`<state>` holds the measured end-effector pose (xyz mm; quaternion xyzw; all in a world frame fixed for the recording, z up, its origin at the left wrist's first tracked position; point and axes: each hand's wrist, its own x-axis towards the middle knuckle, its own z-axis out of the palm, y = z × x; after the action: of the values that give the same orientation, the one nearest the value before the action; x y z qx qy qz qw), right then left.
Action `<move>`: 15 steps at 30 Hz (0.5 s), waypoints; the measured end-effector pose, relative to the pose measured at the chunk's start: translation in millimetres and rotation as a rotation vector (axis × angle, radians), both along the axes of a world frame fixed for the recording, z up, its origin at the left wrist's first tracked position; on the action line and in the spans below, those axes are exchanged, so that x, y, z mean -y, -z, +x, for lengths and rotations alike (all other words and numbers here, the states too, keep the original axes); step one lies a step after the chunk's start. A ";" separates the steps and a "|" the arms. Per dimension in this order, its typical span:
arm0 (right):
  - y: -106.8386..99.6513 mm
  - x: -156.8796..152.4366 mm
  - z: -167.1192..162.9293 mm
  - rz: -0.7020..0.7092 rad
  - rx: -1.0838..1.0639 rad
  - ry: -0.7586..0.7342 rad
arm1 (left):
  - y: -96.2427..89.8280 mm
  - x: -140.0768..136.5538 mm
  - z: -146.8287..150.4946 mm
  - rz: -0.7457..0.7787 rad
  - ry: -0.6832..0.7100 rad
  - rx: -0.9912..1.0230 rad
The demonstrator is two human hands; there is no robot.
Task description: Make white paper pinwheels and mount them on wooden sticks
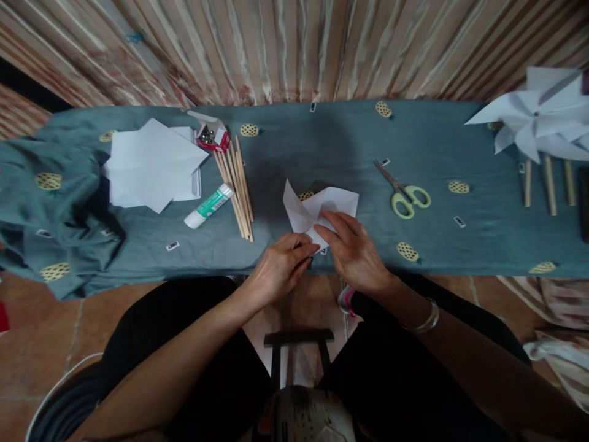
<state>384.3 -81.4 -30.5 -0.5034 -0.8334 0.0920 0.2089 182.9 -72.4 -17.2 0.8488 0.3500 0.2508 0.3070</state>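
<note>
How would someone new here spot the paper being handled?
Find the long blue-green cloth, then the middle of its near edge, where the left hand and right hand nearly meet. The white paper is there, one sharp corner pointing away. Unlike the flat paper stack at left and the pinwheels at right, it is touched by both hands.

Both hands (288,263) hold folded white paper (338,201) above the cloth (340,141)

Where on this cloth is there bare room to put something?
Bare cloth lies between the scissors and the pinwheels, and behind the folded paper toward the curtain. The left is crowded with paper stack, box, sticks and glue stick.
</note>
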 end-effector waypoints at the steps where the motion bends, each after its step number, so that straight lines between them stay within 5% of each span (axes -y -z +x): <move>1: 1.6 -0.2 0.1 0.005 0.010 -0.003 | 0.2 -0.1 0.1 0.007 0.000 0.002; 15: 10.3 3.0 -0.3 0.052 0.007 0.002 | 2.3 1.8 -0.8 -0.013 -0.007 0.003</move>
<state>384.0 -84.4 -40.8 -0.4991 -0.8357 0.0684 0.2188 182.1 -74.3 -19.5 0.8451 0.3540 0.2511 0.3120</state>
